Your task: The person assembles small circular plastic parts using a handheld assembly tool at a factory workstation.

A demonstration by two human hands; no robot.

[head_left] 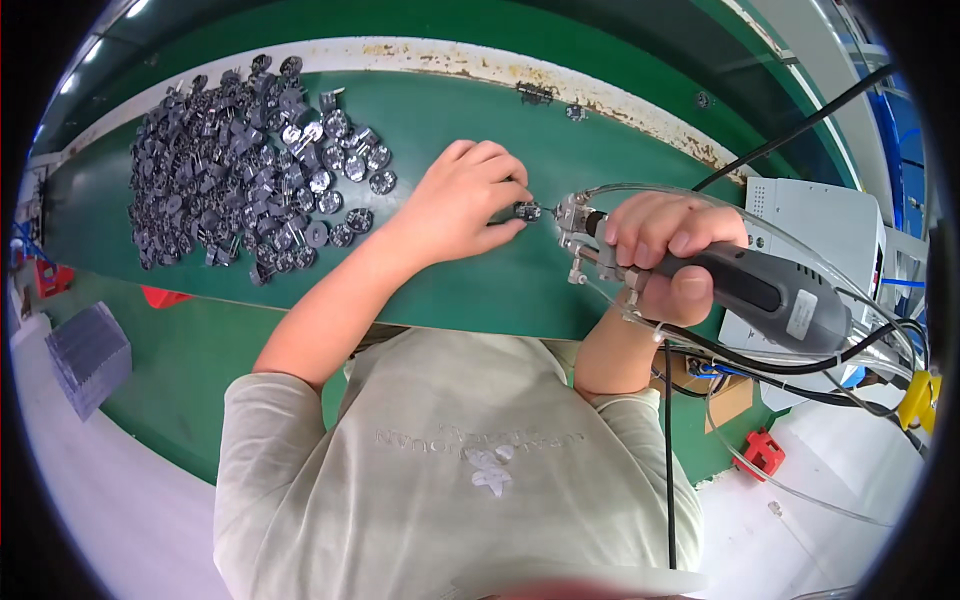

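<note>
Between the thumb and fingers of my left hand (465,205) is a small round black part (528,211), held just above the green bench top. My right hand (675,245) is wrapped round a dark grey electric screwdriver (765,290), which lies almost level. Metal fittings and clear hoses sit at its front end, and its thin tip points left at the small part. Whether the tip touches the part is too small to tell. To the left of my left hand spreads a big heap of similar small black parts (225,170), some with shiny clear faces and metal prongs.
A light grey box-shaped machine (800,205) stands at the right end of the bench (480,290). Black cables and clear hoses (780,362) run from the screwdriver to the right. Two small dark parts lie by the worn far edge (440,55). Grey stacked sheets (90,355) stand lower left.
</note>
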